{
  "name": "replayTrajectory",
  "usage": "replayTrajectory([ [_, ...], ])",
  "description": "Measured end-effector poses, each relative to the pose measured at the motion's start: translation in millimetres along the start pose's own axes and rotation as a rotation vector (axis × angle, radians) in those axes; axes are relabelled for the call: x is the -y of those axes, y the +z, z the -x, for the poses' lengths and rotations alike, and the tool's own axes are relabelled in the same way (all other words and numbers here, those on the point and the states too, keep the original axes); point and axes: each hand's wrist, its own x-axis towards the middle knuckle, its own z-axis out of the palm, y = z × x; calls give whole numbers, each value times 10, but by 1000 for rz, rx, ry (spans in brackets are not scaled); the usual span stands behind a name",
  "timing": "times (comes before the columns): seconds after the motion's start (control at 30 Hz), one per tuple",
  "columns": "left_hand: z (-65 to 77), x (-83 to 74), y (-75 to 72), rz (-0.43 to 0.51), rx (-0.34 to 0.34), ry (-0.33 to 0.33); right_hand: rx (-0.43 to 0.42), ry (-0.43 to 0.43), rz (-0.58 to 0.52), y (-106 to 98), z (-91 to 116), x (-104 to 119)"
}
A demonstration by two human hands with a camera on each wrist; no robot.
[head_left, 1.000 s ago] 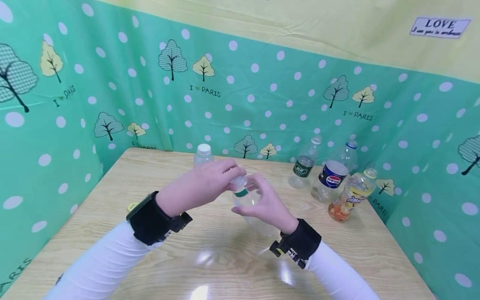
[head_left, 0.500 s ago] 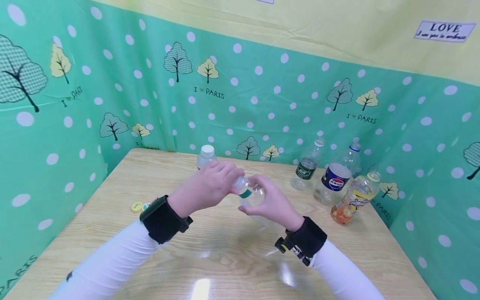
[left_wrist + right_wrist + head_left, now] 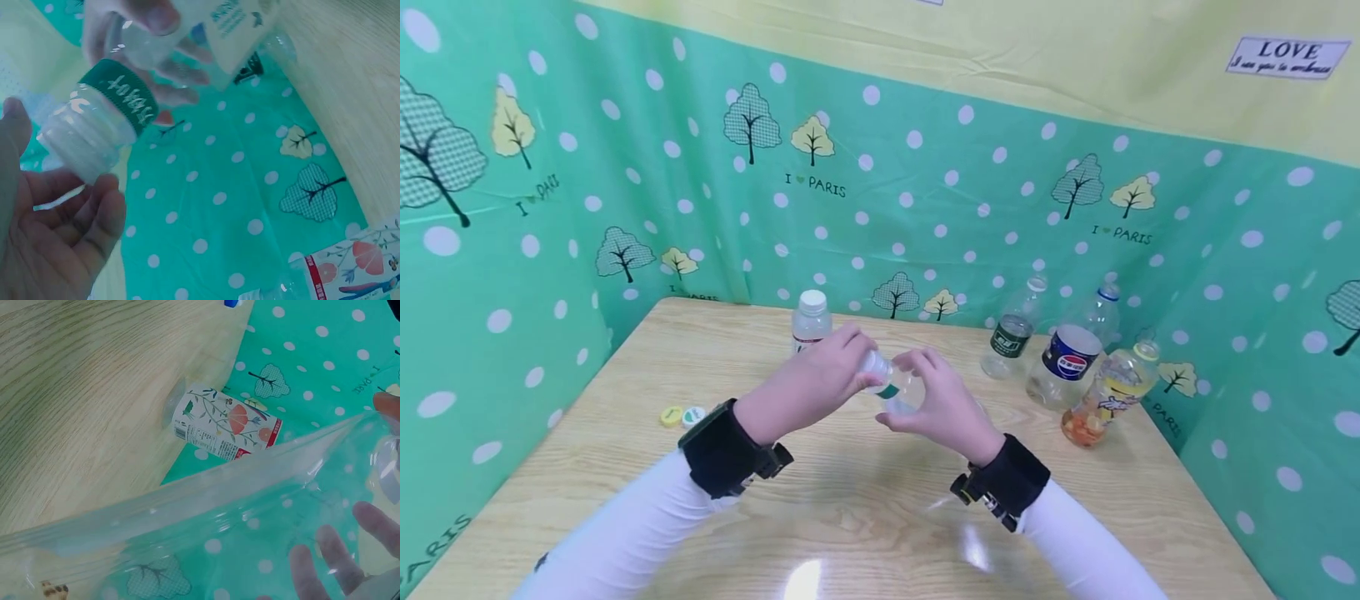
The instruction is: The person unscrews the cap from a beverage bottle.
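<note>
My right hand (image 3: 943, 406) grips a large clear plastic bottle (image 3: 219, 37), thumb on the near side and fingers showing through it. The bottle is tilted with its top toward my left hand (image 3: 808, 379). A green band with white lettering (image 3: 119, 94) circles the neck, below a clear ribbed cap (image 3: 81, 137). My left fingers curl around this cap, with the index finger against its lower edge. In the left wrist view the left thumb stands slightly off the cap. In the right wrist view the bottle body (image 3: 237, 500) fills the foreground.
Behind my left hand stands a white-capped bottle (image 3: 812, 321) with a fruit-print label. At the right are a green-labelled bottle (image 3: 1009, 337), a Pepsi bottle (image 3: 1067, 358) and a yellow-labelled bottle (image 3: 1108, 396). A yellow cap (image 3: 671, 416) and a white cap (image 3: 693, 417) lie at the left.
The held bottle has tipped further, its top toward the left. My left hand has turned around the cap and dropped slightly, uncovering the white-capped bottle's label and the two loose caps.
</note>
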Motion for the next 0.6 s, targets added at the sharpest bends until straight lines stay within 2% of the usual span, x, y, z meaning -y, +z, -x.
replayTrajectory([
  [0.1, -8, 10, -46, 67, 34, 13, 4, -7, -8, -11, 6, -29],
  [0.27, -4, 65, -148, 106, 40, 138, 9, -8, -15, -31, 3, -38],
  [0.37, -2, 85, -188, 104, 47, 186, 17, -6, -17, -28, 7, -45],
  [0.47, -1, 79, -197, 60, 60, 167, 19, -11, -27, -26, 5, -44],
  [0.6, 3, 32, -170, -56, 91, 96, 16, -7, -22, -36, 4, -41],
])
